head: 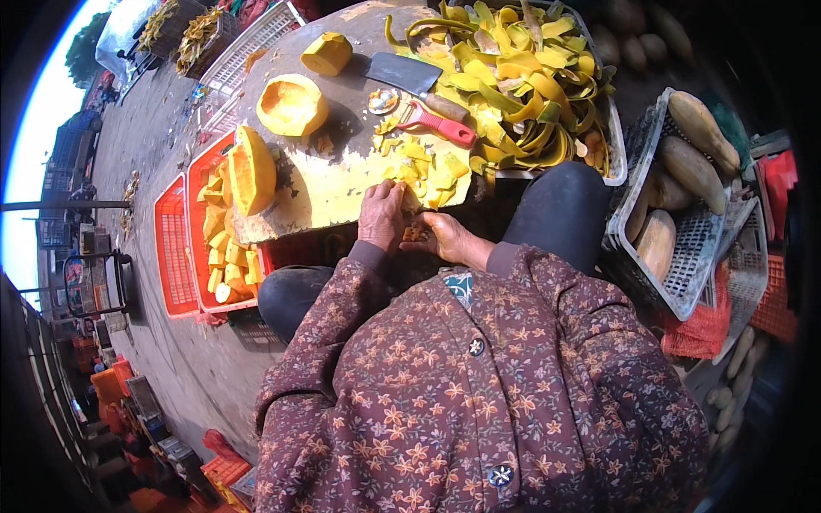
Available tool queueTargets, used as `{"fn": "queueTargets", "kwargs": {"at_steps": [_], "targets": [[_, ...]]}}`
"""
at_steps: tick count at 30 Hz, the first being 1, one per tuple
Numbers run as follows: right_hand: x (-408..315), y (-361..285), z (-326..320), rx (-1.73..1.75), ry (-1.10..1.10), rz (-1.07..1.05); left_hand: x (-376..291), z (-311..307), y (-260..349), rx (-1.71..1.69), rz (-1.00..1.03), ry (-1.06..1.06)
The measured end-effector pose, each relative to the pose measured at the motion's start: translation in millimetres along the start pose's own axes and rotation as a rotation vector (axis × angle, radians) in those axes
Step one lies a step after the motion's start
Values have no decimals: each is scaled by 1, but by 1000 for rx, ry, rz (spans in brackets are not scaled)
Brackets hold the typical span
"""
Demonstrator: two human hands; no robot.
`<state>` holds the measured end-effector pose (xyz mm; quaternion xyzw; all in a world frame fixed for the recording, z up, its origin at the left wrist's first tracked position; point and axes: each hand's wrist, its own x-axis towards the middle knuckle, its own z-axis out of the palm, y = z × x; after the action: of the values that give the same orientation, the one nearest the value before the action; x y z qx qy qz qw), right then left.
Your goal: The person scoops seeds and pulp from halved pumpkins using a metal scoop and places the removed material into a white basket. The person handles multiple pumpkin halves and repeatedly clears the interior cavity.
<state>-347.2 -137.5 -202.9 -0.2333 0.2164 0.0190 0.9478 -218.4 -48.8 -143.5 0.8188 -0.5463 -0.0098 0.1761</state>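
Observation:
My left hand point(383, 215) lies at the near edge of the wooden work board point(321, 192), its fingers by a heap of small yellow-green peel scraps point(426, 170). Just below the edge, my right hand point(449, 237) is curled near a small brownish-orange piece point(415, 232); its grip is partly hidden. Beyond the scraps lie a red-handled peeler point(439, 123) and a cleaver with a wooden handle point(405, 74). Peeled pumpkin parts stand on the board: a hollowed round half point(292, 106), a block point(327, 54) and a long hollowed piece point(252, 172).
A crate point(616, 147) heaped with long peels stands beyond the board at right. Whole tan squashes point(693, 170) fill a grey plastic crate point(673, 288) on the right. Cut pumpkin chunks point(234, 263) fill a red crate point(192, 256) on the left. A small dish point(383, 101) sits by the cleaver.

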Motion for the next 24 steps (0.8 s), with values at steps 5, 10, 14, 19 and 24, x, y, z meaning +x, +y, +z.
{"fn": "queueTargets", "kwargs": {"at_steps": [5, 10, 14, 19, 24], "targets": [[0, 3, -1, 57, 20, -20, -12, -5, 6, 24, 112, -70], [6, 7, -9, 87, 94, 62, -37, -17, 17, -22, 249, -91], [6, 5, -9, 110, 49, 29, -32, -27, 18, -85, 214, -33], [-2, -2, -3, 117, -21, -30, 10, -22, 15, -117, 192, -3], [0, -5, -3, 63, -8, 40, 42, -5, 19, -154, 90, -50]]}}
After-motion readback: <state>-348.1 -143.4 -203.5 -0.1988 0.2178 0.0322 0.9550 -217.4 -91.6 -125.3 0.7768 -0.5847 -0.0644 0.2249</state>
